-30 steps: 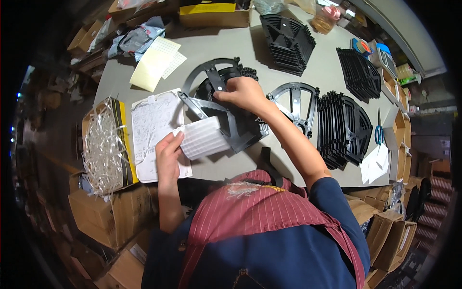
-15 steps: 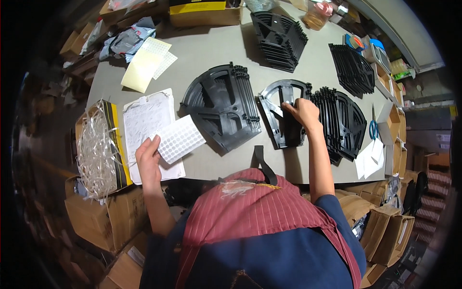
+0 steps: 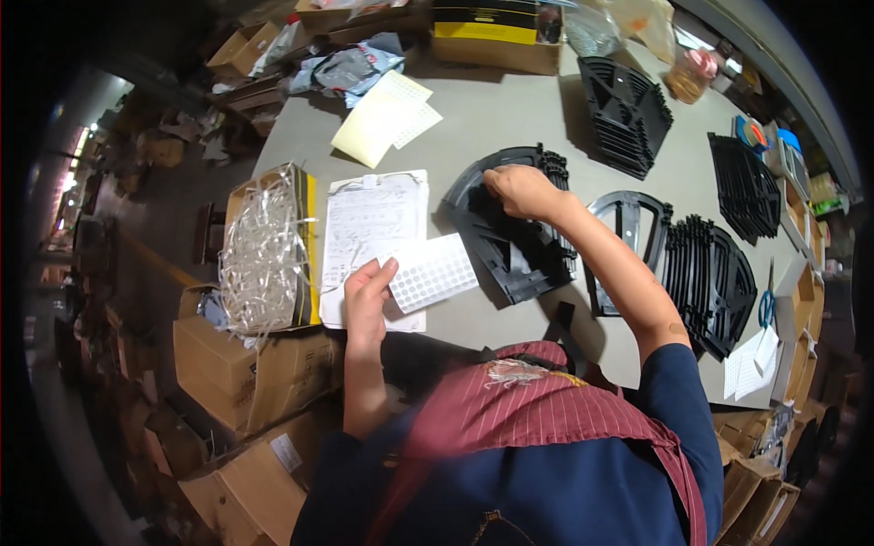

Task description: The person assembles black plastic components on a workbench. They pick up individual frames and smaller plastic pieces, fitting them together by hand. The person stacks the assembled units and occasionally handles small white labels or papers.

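Between the thumb and fingers of my left hand (image 3: 367,296) is a white sheet of round grey stickers (image 3: 435,273), tilted over the lower right of a clipboard with a handwritten page (image 3: 378,214). My right hand (image 3: 526,189) is closed above the far part of a stack of black fan-shaped plastic parts (image 3: 514,264). Its fingertips point down at the top part; whatever they hold is hidden. Under my right forearm lies a black fan-shaped frame (image 3: 651,218), partly covered. Just right of it leans a row of similar black parts (image 3: 710,282).
More black stacks stand at the far right (image 3: 628,114) and right edge (image 3: 745,187). A box of clear plastic strips (image 3: 264,255) sits on the left. Yellowish sticker sheets (image 3: 382,118) lie farther back. Blue-handled scissors (image 3: 767,305) rest near white papers (image 3: 754,364). Cardboard boxes (image 3: 246,364) crowd below the table.
My right hand has left the single black frame and moved left onto the larger stack. My left hand still holds the sticker sheet. The whole view has shifted, so the table appears farther right.
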Motion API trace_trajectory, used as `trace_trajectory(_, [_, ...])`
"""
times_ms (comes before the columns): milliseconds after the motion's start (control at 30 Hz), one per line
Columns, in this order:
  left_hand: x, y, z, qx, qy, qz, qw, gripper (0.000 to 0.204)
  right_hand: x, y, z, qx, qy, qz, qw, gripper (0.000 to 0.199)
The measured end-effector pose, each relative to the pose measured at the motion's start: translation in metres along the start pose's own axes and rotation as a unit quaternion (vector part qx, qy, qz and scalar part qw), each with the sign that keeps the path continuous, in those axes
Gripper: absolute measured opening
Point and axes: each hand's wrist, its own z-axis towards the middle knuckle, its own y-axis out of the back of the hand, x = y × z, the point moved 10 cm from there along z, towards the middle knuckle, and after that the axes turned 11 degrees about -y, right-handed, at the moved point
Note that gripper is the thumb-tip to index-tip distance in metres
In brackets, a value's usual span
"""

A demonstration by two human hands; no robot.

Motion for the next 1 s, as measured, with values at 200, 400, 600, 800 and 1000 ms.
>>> trace_trajectory(200, [0.006, 0.026, -0.011, -0.037, 0.012, -0.002, 0.999, 0.023, -0.04, 0.002, 0.017, 0.137, -0.202, -0.113, 0.963, 0.033])
trace_trajectory(400, [0.015, 0.013, 0.005, -0.015, 0.003, 0.048, 0.999, 0.024, -0.021, -0.009, -0.024, 0.059, -0.218, -0.063, 0.972, 0.055])
trace_trajectory(600, [-0.006, 0.0, 0.015, -0.034, -0.05, 0.017, 0.998, 0.021, -0.023, 0.02, -0.036, -0.072, -0.24, 0.001, 0.968, 0.052])
trace_trajectory(800, [-0.003, -0.021, 0.015, -0.011, -0.039, 0.006, 0.999, 0.023, -0.023, -0.004, -0.041, -0.153, -0.209, -0.027, 0.965, 0.048])
trace_trajectory(1000, [-0.001, -0.005, 0.013, -0.04, -0.052, 0.023, 0.998, 0.024, -0.021, 0.031, -0.056, -0.15, -0.259, 0.083, 0.95, 0.043])
